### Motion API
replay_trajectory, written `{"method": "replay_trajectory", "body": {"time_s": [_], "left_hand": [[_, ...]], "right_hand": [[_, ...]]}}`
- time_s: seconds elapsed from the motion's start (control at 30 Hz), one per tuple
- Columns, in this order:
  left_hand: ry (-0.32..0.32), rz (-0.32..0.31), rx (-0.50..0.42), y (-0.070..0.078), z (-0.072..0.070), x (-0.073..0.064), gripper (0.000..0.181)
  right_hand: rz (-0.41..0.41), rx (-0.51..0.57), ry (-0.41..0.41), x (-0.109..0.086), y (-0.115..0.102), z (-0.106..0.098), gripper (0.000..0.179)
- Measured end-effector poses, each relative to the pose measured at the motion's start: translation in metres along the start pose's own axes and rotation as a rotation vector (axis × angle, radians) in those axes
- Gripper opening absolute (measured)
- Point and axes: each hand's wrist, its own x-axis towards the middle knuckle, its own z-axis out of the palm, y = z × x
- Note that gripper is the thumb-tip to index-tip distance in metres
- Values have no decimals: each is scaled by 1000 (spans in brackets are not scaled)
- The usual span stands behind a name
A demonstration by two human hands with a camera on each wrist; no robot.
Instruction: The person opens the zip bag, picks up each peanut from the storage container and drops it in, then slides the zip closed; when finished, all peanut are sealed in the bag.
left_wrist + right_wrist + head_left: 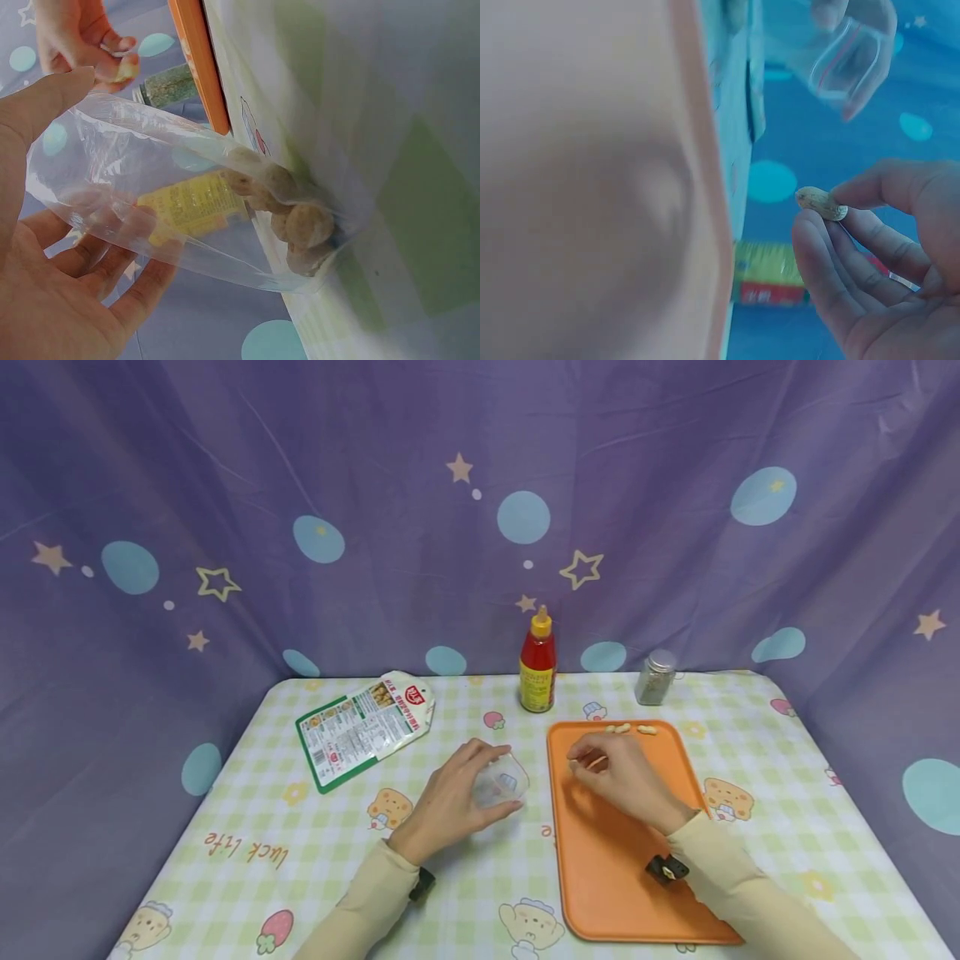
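My left hand (452, 797) holds a clear zip bag (501, 782) by its mouth, thumb on one side and fingers on the other, so the top gapes. Several peanuts (306, 226) lie in the bottom of the bag, low over the checked cloth. Above the far half of the orange tray (600, 893), my right hand (626, 774) pinches one peanut in its shell (821, 203) between thumb and fingertips. More unshelled peanuts (647, 730) lie along the tray's far edge, partly behind the right hand in the head view.
A red sauce bottle with a yellow cap (537, 664) stands behind the tray's left corner. Behind its right side is a small glass seasoning jar (656, 678). At the back left a white and green food packet (365, 727) lies flat. A purple curtain (420, 593) hangs behind the table.
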Motion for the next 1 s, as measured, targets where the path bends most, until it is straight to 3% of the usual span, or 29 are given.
{"method": "replay_trajectory", "body": {"time_s": [0.43,0.67,1.0], "left_hand": [[7,14,-5,-1,0,0,73],[-7,10,-15,-2,0,0,72],[29,46,7,-2,0,0,73]], "right_hand": [[-65,139,-73,13,-43,28,11],[-81,139,-88,15,-49,34,10],[-92,145,-87,13,-50,36,8]]}}
